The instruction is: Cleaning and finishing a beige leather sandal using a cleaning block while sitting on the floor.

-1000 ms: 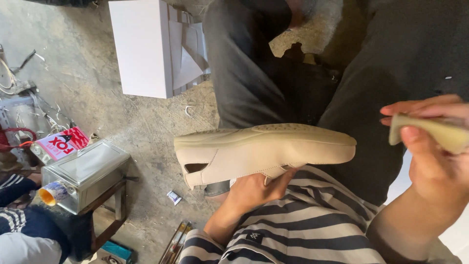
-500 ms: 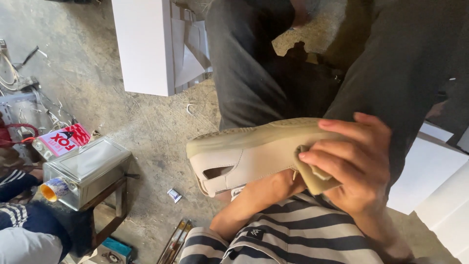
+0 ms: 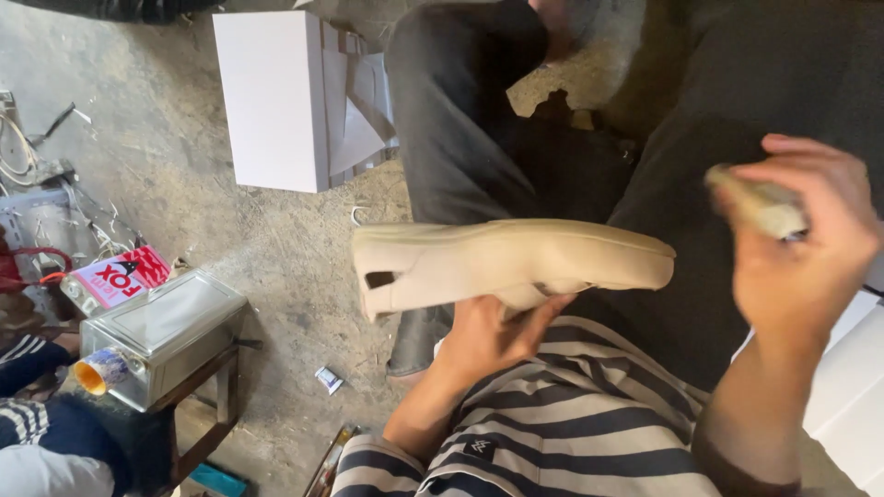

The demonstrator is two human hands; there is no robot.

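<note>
Gripping the beige leather slip-on shoe (image 3: 516, 262) from beneath, the left hand (image 3: 488, 336) holds it level; right of the shoe, the right hand (image 3: 801, 248) clasps a small tan pad (image 3: 757, 202), lifted clear, so wiping looks unfinished.

A white cardboard box (image 3: 272, 97) stands on the grey concrete floor (image 3: 166, 175). Well below and left of the box, a metal tin (image 3: 161, 336) rests on a small wooden stool (image 3: 207, 405). Touching the tin's upper left corner lies a red and white packet (image 3: 120, 276). A small white scrap (image 3: 329, 379) lies right of the stool. Dark trousers (image 3: 460, 120) of a seated person rise right of the box. Wires (image 3: 37, 152) lie far left of it.
</note>
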